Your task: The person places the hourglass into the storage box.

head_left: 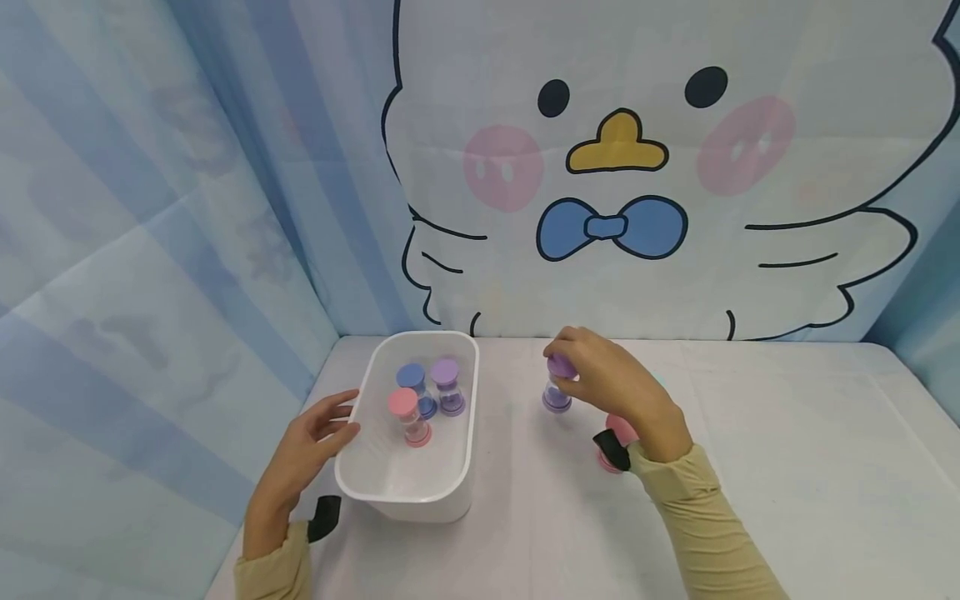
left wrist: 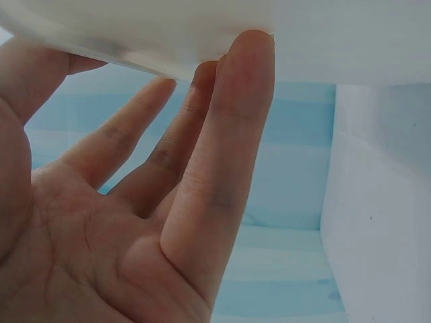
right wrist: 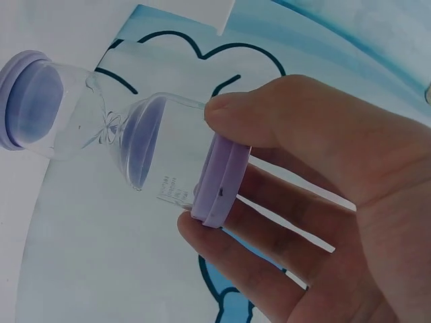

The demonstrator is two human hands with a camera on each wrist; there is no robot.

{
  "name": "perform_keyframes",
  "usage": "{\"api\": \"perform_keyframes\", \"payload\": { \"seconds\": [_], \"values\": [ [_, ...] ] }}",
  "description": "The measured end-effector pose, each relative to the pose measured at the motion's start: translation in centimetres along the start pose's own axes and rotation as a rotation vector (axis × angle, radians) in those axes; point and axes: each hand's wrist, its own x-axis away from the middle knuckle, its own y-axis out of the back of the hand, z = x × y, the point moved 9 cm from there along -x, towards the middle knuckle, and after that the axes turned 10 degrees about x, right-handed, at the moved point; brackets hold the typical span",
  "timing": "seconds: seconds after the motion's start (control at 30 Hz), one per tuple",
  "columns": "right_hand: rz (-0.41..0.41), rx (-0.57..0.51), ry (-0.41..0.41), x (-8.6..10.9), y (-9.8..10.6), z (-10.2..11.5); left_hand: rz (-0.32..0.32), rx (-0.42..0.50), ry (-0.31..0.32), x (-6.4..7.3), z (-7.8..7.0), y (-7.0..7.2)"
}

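My right hand (head_left: 611, 375) pinches the upper purple cap of a clear hourglass (right wrist: 175, 151) between thumb and fingers. In the head view this purple hourglass stands roughly upright, right of the white bin (head_left: 405, 492); whether its base touches the table I cannot tell. With its fingers fairly straight, my left hand (head_left: 307, 442) touches the bin's left rim, as the left wrist view also shows. Inside the bin stand a blue hourglass (head_left: 411, 377), another purple hourglass (head_left: 446, 372) and a pink hourglass (head_left: 405, 403). Under my right wrist, a second pink hourglass (head_left: 619, 428) is partly hidden.
A white table (head_left: 787, 475) spreads beneath everything. At its back hangs a curtain (head_left: 615, 292) with a cartoon face and blue bow tie; a blue striped curtain (head_left: 150, 292) borders the left. Behind my right wrist a sliver of teal shows, mostly hidden.
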Motion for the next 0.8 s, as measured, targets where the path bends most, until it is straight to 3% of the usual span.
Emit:
{"api": "perform_keyframes", "payload": {
  "seconds": [0.43, 0.8],
  "values": [
    [-0.046, -0.003, 0.065, -0.6, 1.5, 1.5, 0.005, 0.011, 0.005, 0.1, -0.1, 0.0],
    [-0.056, 0.029, 0.075, -1.3, 2.6, 2.8, 0.007, 0.009, 0.011, 0.0, 0.0, 0.0]
  ]
}}
